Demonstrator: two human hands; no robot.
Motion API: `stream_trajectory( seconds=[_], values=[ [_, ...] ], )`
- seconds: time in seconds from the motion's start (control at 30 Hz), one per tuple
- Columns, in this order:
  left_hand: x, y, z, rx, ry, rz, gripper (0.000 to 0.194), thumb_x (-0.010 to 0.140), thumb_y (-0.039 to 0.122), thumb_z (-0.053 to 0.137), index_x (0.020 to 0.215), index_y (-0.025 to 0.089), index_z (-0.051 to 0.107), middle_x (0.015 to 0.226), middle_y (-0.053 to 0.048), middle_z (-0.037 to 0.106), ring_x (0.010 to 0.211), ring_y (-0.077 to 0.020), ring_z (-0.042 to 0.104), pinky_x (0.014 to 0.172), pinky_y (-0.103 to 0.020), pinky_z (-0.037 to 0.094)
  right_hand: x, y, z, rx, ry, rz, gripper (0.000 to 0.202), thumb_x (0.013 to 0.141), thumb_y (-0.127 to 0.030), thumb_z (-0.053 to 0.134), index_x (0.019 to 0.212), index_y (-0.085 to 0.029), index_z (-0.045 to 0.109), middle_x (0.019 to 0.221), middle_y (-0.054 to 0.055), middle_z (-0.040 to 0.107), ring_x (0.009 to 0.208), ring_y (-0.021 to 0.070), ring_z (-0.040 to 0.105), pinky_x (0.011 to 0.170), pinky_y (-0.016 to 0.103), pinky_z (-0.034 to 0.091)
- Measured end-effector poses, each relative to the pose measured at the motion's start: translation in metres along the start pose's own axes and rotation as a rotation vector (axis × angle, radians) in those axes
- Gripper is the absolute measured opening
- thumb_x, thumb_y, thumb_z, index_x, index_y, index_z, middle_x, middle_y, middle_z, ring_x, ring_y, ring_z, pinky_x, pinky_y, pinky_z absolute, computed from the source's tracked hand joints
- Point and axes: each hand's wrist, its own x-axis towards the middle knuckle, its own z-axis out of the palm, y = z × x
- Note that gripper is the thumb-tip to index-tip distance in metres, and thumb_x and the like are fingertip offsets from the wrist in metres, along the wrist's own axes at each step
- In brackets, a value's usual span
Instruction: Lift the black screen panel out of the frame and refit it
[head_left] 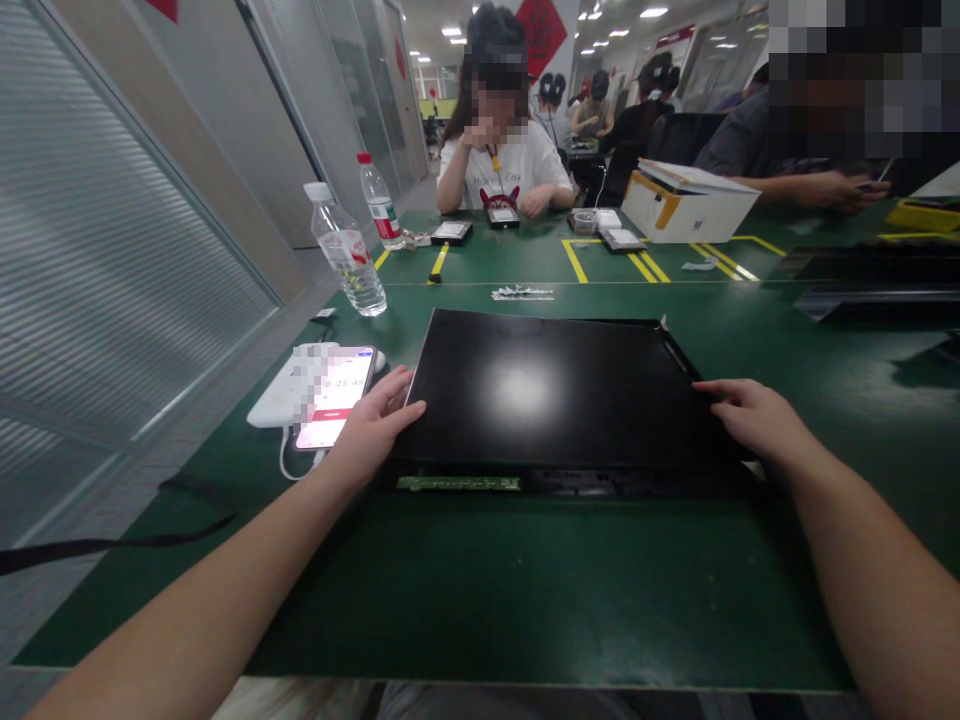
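Note:
A flat black display panel (540, 390) with a glossy light reflection lies over a black frame (679, 355) on the green table. Along its near edge runs a narrow green circuit board (457, 483). My left hand (381, 412) grips the panel's left edge, thumb on top and the other fingers partly hidden at the side. At the right edge, my right hand (750, 415) takes hold with the index finger stretched along the frame's rim; its lower fingers are partly hidden. The panel sits slightly askew over the frame, whose far right corner shows.
Left of the panel lie a lit phone (337, 400) and a white box-like device (289, 385) with a cable. Two water bottles (349, 255) stand behind them. Across the table (525, 590) sits a person (502, 150), near small drives (451, 232) and a white box (690, 205).

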Motion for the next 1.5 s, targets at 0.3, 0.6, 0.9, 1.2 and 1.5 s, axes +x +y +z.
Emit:
stream_trajectory(
  seconds=[0.3, 0.6, 0.9, 1.2, 1.5],
  values=[
    [0.012, -0.015, -0.011, 0.316, -0.018, 0.092, 0.044, 0.071, 0.031, 0.088, 0.114, 0.022, 0.083, 0.169, -0.014, 0.046, 0.158, -0.0417, 0.037, 0.131, -0.051, 0.028, -0.001, 0.000, 0.000, 0.006, 0.027, -0.037, 0.045, 0.083, -0.013, 0.057, 0.122, -0.015, 0.081, 0.082, 0.008, 0.071, 0.072, 0.0216, 0.063, 0.071, 0.034, 0.047],
    [0.021, -0.025, -0.020, 0.560, -0.061, 0.117, 0.065, 0.075, 0.044, 0.077, 0.135, 0.019, 0.073, 0.174, -0.016, 0.037, 0.160, -0.0392, 0.036, 0.129, -0.053, 0.031, -0.003, 0.000, -0.003, 0.161, -0.039, 0.035, 0.050, 0.082, -0.017, 0.060, 0.129, -0.014, 0.078, 0.084, 0.006, 0.069, 0.069, 0.0188, 0.059, 0.063, 0.030, 0.044],
    [0.021, -0.028, -0.022, 0.676, -0.074, 0.140, 0.067, 0.080, 0.045, 0.074, 0.140, 0.016, 0.070, 0.174, -0.018, 0.034, 0.159, -0.0388, 0.038, 0.129, -0.052, 0.034, 0.000, 0.003, -0.002, 0.189, -0.036, 0.055, 0.050, 0.081, -0.018, 0.061, 0.128, -0.016, 0.079, 0.083, 0.005, 0.068, 0.069, 0.0189, 0.058, 0.064, 0.031, 0.044],
    [0.023, -0.028, -0.023, 0.747, -0.082, 0.165, 0.064, 0.081, 0.046, 0.072, 0.138, 0.015, 0.069, 0.173, -0.019, 0.037, 0.157, -0.0400, 0.040, 0.127, -0.054, 0.037, 0.007, 0.014, 0.001, 0.179, -0.023, -0.005, 0.047, 0.079, -0.020, 0.062, 0.123, -0.018, 0.081, 0.086, 0.006, 0.071, 0.073, 0.0200, 0.061, 0.068, 0.032, 0.046],
    [0.021, -0.024, -0.022, 0.766, -0.107, 0.158, 0.062, 0.083, 0.043, 0.071, 0.138, 0.015, 0.069, 0.174, -0.020, 0.034, 0.159, -0.0388, 0.037, 0.128, -0.054, 0.035, 0.008, 0.015, 0.002, 0.173, -0.029, -0.010, 0.049, 0.077, -0.022, 0.061, 0.122, -0.017, 0.080, 0.080, 0.005, 0.070, 0.071, 0.0198, 0.061, 0.063, 0.031, 0.045]
  ],
)
